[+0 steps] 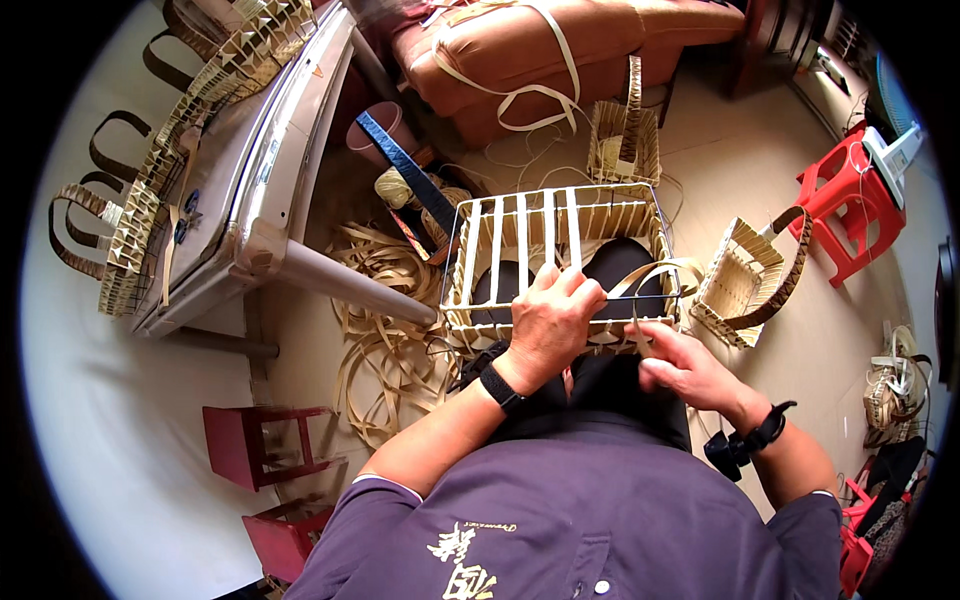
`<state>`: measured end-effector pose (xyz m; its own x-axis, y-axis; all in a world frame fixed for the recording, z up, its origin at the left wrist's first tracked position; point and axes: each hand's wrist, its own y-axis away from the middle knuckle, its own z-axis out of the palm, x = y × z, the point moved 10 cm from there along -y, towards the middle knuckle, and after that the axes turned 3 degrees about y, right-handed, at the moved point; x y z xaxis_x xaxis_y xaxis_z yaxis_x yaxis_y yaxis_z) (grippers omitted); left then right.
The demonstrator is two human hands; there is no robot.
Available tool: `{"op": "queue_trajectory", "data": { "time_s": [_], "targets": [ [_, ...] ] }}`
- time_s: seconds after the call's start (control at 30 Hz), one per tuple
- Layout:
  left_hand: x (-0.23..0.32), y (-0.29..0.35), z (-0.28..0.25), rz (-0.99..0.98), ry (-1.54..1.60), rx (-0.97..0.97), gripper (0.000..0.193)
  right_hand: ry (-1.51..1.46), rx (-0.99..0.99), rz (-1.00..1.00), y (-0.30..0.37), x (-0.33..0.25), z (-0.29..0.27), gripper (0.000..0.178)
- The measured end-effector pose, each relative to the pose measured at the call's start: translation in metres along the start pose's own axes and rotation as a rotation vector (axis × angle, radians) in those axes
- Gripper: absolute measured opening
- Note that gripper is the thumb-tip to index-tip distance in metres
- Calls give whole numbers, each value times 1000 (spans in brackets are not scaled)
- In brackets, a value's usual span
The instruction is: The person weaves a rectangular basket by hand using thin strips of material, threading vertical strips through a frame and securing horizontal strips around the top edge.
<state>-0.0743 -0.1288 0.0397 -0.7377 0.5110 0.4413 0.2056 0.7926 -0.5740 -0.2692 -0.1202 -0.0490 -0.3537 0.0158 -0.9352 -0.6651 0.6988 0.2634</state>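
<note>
On my lap rests a rectangular wire basket frame (660,232), its sides wrapped with pale woven strips. Several white strips (522,235) run across its open top from the far rim toward me. My left hand (555,315) is closed over the near rim, its fingers on the strip ends there. Just outside the near right corner, my right hand (685,368) pinches a narrow pale strip (640,338) between thumb and fingers. A looser strip (655,270) loops over the right side of the frame. The left fingertips are partly hidden behind the hand.
Finished small baskets with handles stand at the right (742,270) and beyond the frame (625,140). A heap of loose strips (385,330) lies on the floor at left, beside a table (270,190) bearing more baskets. Red stools (850,200) and a brown sofa (530,60) surround me.
</note>
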Motion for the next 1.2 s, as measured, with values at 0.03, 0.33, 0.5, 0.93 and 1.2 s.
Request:
{"op": "queue_trajectory", "data": {
  "time_s": [0.03, 0.33, 0.5, 0.93, 1.2],
  "targets": [
    [-2, 3, -2, -4, -13, 3, 11, 108, -19, 91, 6, 17, 0, 40],
    [-14, 8, -6, -47, 86, 36, 11, 1291, -613, 1014, 481, 461, -60, 25],
    [10, -1, 4, 28, 2, 1, 12, 1266, -873, 953, 549, 467, -8, 36],
    [-2, -7, -2, -105, 6, -162, 6, -92, 37, 106, 22, 46, 3, 26],
    [-12, -14, 13, -29, 160, -308, 8, 1055, 12, 242, 84, 57, -39, 40]
  ]
}}
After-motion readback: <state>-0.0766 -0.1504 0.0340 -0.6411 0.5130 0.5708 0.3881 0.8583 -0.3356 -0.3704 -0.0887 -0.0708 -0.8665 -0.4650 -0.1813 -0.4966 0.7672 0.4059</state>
